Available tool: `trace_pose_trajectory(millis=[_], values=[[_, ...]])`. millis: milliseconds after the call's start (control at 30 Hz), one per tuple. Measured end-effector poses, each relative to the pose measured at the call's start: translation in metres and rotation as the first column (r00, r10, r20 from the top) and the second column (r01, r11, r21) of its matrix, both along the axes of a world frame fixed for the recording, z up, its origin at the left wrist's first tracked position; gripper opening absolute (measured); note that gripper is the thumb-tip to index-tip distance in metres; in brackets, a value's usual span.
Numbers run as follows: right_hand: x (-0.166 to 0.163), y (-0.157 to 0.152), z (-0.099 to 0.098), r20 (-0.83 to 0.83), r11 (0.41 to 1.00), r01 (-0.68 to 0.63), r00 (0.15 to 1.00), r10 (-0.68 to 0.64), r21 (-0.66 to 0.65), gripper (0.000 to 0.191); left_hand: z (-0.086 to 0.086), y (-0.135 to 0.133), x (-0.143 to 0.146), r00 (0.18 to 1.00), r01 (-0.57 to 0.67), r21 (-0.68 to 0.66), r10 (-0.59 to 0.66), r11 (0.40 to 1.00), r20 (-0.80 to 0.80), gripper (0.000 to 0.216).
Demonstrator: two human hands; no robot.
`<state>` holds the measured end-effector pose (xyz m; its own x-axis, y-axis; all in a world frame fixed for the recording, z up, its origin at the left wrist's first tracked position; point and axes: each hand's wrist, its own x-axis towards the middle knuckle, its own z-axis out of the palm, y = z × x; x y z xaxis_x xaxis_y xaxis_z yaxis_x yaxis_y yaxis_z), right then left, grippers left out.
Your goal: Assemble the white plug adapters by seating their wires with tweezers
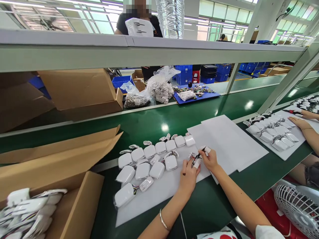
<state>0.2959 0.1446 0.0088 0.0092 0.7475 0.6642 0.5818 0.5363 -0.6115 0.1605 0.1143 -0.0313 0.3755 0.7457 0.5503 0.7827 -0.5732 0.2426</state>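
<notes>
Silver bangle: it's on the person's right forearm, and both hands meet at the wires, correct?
Not quite: the head view shows the silver bangle on the left forearm, behind the left hand. The rest holds: that hand and the right hand meet at the wires.

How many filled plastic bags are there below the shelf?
3: one bag beside the cardboard box, a taller bag right of that, and a flat bag on the blue tray. More could be hidden.
</notes>
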Motion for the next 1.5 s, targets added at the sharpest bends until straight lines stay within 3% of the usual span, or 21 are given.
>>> trace_pose_trajectory(millis=[233, 400, 667, 867, 1167, 1500], values=[[-0.001, 0.0, -0.003, 0.022, 1.0, -0.013, 1.0, 0.013, -0.012, 0.028, 0.001, 0.001, 0.0, 1.0, 0.015, 0.0, -0.015, 1.0, 0.018, 0.019], [-0.005, -0.001, -0.013, -0.014, 0.996, 0.076, 0.997, -0.076, -0.038, 0.029, -0.003, 0.002, -0.001, 1.0, 0.009, -0.015, -0.009, 1.0, 0.015, 0.016], [-0.013, -0.005, -0.011, -0.061, 0.985, 0.155, 0.985, -0.16, -0.071, 0.031, -0.01, 0.002, -0.004, 0.987, 0.047, 0.172, -0.071, 0.984, 0.141, 0.016], [-0.003, -0.008, -0.004, -0.166, 0.98, 0.195, 0.966, -0.196, -0.023, 0.03, -0.002, 0.002, -0.003, 0.999, 0.017, 0.089, -0.021, 0.996, 0.046, 0.02], [-0.001, 0.001, -0.003, -0.119, 0.995, 0.027, 0.992, -0.039, -0.1, 0.03, -0.001, 0.003, -0.003, 0.999, 0.004, 0.058, -0.007, 0.998, 0.049, 0.019], [-0.011, 0.0, -0.007, -0.1, 0.989, 0.058, 0.992, -0.072, -0.135, 0.034, -0.007, 0.005, -0.003, 0.999, 0.026, 0.035, -0.027, 0.999, 0.033, 0.018]])
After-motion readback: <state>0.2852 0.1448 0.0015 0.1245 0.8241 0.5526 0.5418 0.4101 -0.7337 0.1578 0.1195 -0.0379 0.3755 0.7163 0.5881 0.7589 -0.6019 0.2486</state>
